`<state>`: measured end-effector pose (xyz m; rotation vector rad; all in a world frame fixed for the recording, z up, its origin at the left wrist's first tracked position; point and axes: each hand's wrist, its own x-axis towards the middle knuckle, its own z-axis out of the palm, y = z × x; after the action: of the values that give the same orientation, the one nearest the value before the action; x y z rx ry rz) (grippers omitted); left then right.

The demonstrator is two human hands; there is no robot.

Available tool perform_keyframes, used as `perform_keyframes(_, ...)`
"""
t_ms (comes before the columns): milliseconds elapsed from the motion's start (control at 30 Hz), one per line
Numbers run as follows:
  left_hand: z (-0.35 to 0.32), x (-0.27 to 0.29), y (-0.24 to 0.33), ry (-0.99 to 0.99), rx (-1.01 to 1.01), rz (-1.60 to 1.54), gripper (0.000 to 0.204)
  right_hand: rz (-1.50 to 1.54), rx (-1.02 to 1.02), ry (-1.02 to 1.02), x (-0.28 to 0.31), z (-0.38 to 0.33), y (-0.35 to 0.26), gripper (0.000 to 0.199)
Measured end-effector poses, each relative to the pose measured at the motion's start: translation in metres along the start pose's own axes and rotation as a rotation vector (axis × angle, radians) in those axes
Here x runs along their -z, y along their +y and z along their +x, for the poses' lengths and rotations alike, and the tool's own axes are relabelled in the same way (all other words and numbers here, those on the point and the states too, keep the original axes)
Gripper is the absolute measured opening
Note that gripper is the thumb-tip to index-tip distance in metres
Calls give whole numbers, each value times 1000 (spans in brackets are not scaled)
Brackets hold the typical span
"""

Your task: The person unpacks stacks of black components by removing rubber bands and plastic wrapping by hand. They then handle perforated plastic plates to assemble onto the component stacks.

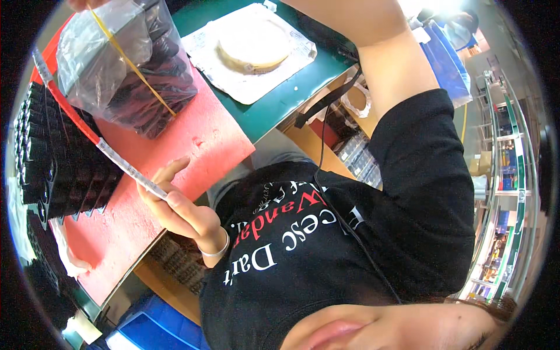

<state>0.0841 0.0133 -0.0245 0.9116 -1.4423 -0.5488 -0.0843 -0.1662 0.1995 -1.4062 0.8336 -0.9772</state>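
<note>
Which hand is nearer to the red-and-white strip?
Left: the left hand meets the lower end of the strip. The right arm is apart, at the upper right, cut off by the top edge; whether the top-left fingertips are its own is unclear.

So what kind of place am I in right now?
It looks like a factory or assembly workshop: there are stacked black plastic parts, a green workbench, and long racks of coloured items in the background.

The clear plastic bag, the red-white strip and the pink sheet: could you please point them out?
Clear plastic bag (119, 81): head view, its visible side.
Red-white strip (87, 127): head view, its red section.
Pink sheet (213, 137): head view, bare surface.
</note>
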Motion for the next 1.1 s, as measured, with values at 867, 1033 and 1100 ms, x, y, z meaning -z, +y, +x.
perform_keyframes(867,8,-17,33,-461,-203,48,24,-1230,1283,356,-12,-199,134,34)
perform_keyframes(1033,5,-40,43,-587,-348,89,15,-1250,1241,432,-15,-220,158,29)
perform_keyframes(1100,3,-46,41,-661,-342,94,15,-1260,1145,472,-11,-226,163,29)
